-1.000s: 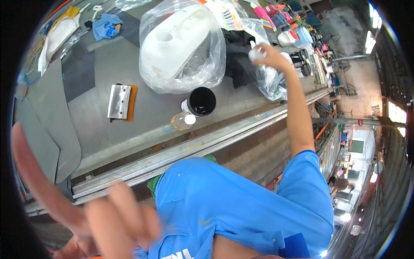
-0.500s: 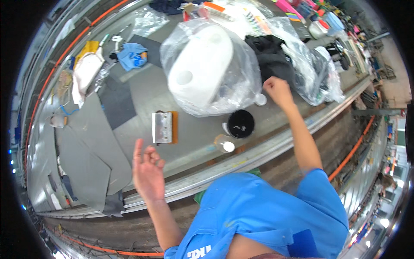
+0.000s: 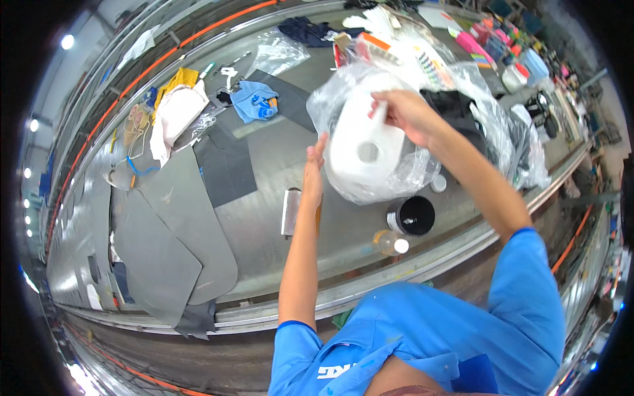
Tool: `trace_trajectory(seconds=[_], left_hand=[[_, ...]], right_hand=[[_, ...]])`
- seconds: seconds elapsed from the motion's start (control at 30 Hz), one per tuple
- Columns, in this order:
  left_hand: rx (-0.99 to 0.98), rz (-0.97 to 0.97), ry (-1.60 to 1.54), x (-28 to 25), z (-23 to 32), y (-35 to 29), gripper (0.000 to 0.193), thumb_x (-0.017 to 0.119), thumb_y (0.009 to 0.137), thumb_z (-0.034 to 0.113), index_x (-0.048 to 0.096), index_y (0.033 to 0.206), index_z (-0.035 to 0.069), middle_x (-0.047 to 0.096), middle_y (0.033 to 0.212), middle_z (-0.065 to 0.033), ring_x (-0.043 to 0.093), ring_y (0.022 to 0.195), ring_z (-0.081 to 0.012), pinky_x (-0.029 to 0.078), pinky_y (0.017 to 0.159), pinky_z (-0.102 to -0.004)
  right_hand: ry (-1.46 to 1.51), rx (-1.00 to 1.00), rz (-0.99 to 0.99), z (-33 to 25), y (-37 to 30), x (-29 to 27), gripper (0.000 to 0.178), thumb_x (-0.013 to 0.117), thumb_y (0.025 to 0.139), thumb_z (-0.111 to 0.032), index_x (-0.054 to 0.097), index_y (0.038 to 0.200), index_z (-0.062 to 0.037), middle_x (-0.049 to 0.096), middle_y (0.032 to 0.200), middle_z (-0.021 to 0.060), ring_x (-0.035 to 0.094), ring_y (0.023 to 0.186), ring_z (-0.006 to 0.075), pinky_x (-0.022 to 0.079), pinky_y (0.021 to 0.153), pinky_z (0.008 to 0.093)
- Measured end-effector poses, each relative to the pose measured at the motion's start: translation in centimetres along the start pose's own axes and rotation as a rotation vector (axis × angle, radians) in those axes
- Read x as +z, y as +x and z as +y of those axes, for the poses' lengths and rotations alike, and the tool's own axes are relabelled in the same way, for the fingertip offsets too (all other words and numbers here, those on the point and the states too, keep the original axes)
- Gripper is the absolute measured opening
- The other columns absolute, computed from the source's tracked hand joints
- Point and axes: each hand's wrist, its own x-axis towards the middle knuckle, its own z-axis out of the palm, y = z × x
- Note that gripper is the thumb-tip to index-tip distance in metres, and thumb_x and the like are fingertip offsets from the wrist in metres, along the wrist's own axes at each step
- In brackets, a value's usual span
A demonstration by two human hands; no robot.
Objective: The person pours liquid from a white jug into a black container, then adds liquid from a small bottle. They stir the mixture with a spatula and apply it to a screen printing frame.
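A clear plastic bag (image 3: 413, 173) lies mid-table, around a white rounded oblong piece (image 3: 350, 142) with a round grey spot on it. My right hand (image 3: 408, 117) reaches over the top of it, its fingers closed on a raised fold of the bagged piece; whether they grip bag, piece or both is unclear. Against the bag's left side stands my left hand (image 3: 315, 164), fingers stretched upward. Below that hand, my forearm partly covers a small silver metal block (image 3: 289, 211). A black round tub (image 3: 416, 216) and a small clear bottle (image 3: 385, 243) with white cap stand nearer me.
Dark grey sheet pieces (image 3: 158, 254) cover the table's left. Blue printed cloth (image 3: 254, 101) lies beyond them. A white round cap (image 3: 438, 183) sits near the tub. Black cloth (image 3: 456, 112) and more plastic wrap (image 3: 522, 155) lie at the right. A metal rail (image 3: 264, 315) edges the table.
Both hands have come to the bag: the right moved left onto its top, the left rose to its side. The view has shifted, so the table's things appear farther right.
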Motion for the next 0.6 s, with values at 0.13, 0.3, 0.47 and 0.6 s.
trace_trajectory(seconds=[0.13,0.3,0.47,0.6], left_hand=[[-0.056,-0.012,0.22,-1.1,-3.8,4.0,0.076,0.026,0.101,0.063,0.042,0.149,0.006,0.038,0.154,-0.0178,0.026,0.147,-0.0313,0.019,0.119,-0.047],[-0.353,0.119,0.519,-6.9,-10.8,4.5,0.087,0.032,0.095,0.072,0.045,0.145,0.003,0.045,0.147,-0.0254,0.035,0.142,-0.0358,0.03,0.113,-0.0509],[-0.271,0.063,-0.252,-2.8,-2.3,2.7,0.097,0.029,0.087,0.084,0.017,0.157,0.018,0.024,0.161,-0.0123,0.03,0.143,-0.0411,0.033,0.104,-0.0651],[-0.179,0.395,0.118,-8.3,1.1,1.3,0.089,0.025,0.09,0.08,0.016,0.158,0.024,0.036,0.156,-0.0056,0.034,0.139,-0.0307,0.024,0.106,-0.0632]], right_hand=[[-0.29,-0.122,0.015,-0.7,-2.0,1.3,0.022,0.067,0.091,-0.03,0.06,0.089,-0.0088,0.057,0.077,-0.0018,0.052,0.071,0.0084,0.041,0.069,0.0229],[-0.428,-0.285,-0.053,-3.8,-4.5,3.8,0.028,0.066,0.091,-0.032,0.057,0.081,-0.0077,0.048,0.073,-0.0033,0.042,0.063,0.0074,0.034,0.061,0.0235],[-0.457,-0.429,-0.13,-6.8,-7.9,4.2,0.026,0.063,0.094,-0.03,0.063,0.101,-0.0051,0.044,0.073,-0.0072,0.037,0.064,0.0035,0.031,0.061,0.0213],[-0.446,-0.531,-0.205,-6.0,-8.3,5.8,0.033,0.063,0.096,-0.033,0.063,0.111,-0.0033,0.045,0.075,-0.0064,0.04,0.069,0.0043,0.033,0.065,0.0214]])
